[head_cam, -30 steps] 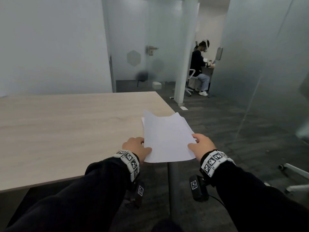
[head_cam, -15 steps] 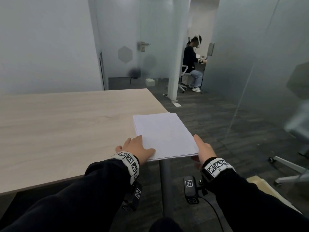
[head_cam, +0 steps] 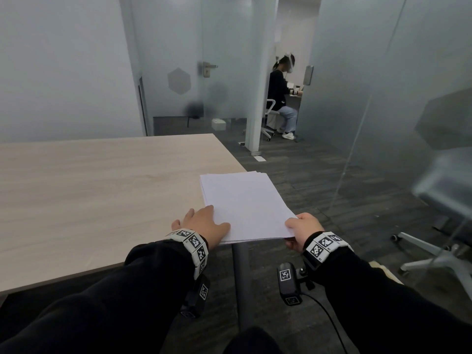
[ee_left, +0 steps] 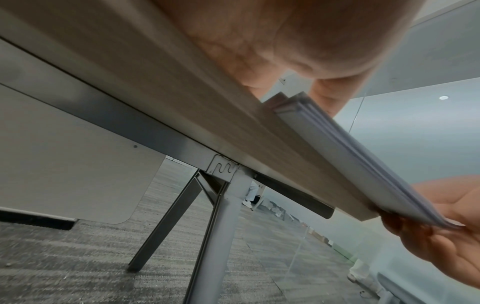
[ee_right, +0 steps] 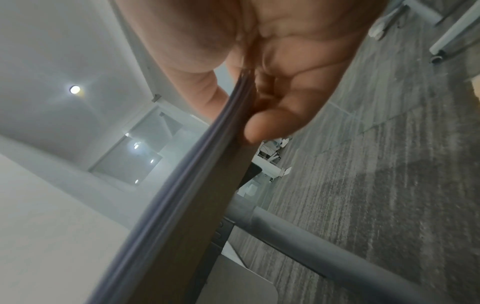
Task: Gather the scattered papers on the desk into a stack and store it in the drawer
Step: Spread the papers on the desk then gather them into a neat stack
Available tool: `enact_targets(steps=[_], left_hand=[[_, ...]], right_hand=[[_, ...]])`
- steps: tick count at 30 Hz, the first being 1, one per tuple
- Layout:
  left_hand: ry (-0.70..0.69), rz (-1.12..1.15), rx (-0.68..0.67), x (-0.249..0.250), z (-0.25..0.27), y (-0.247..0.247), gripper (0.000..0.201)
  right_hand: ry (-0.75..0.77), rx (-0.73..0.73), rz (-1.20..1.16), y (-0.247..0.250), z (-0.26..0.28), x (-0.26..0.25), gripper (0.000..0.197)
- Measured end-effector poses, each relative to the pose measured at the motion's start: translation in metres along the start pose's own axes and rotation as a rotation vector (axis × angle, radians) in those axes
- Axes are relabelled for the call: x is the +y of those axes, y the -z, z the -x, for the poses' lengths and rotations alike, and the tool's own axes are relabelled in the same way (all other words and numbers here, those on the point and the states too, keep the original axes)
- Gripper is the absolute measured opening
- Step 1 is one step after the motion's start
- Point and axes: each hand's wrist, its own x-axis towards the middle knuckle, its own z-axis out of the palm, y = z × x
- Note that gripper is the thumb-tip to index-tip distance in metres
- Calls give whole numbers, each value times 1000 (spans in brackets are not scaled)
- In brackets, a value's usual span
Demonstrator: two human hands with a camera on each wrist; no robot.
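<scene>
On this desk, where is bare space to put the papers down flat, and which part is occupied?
Free: the bare wood of the desk, from the left hand leftward and back to the far edge. Crowded: only the near right corner, where the paper stack overhangs the edge, the left hand resting on it and the right hand pinching its corner.

The desk (head_cam: pixel 89 190) has a pale wood-grain top on a grey metal frame and slanted legs (ee_left: pixel 166 228). At its 3 o'clock corner lies a stack (head_cam: pixel 245 203) of white paper, its right and near edges hanging past the rim. The left hand (head_cam: pixel 201 223) rests flat on the top at the stack's 7 o'clock corner, thumb on the paper.
</scene>
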Motion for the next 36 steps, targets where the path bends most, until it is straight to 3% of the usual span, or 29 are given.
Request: enact_targets(steps=[6, 10, 13, 15, 20, 24, 26, 30, 36], left_hand=[[-26, 5, -3, 3, 4, -1, 50], [-52, 0, -10, 5, 12, -1, 51], [-57, -4, -21, 7, 17, 0, 59], [-62, -2, -23, 5, 18, 0, 59], [-90, 4, -67, 4, 22, 3, 54], [-86, 16, -55, -11, 30, 11, 53], [-59, 46, -69, -15, 28, 14, 55], [41, 290, -23, -38, 23, 31, 67], [307, 672, 120, -91, 23, 67, 82]], right_hand=[[-161, -176, -97, 21, 22, -3, 12], [-147, -165, -78, 25, 27, -10, 16], [-125, -115, 47, 30, -2, -4, 48], [-119, -131, 100, 33, -30, 10, 53], [-161, -177, 150, 38, -16, -1, 43], [-21, -198, 267, 18, 20, -39, 31], [35, -211, 271, 11, 27, -48, 31], [75, -274, 54, -16, 39, -53, 37], [138, -459, -185, -79, 59, -49, 48]])
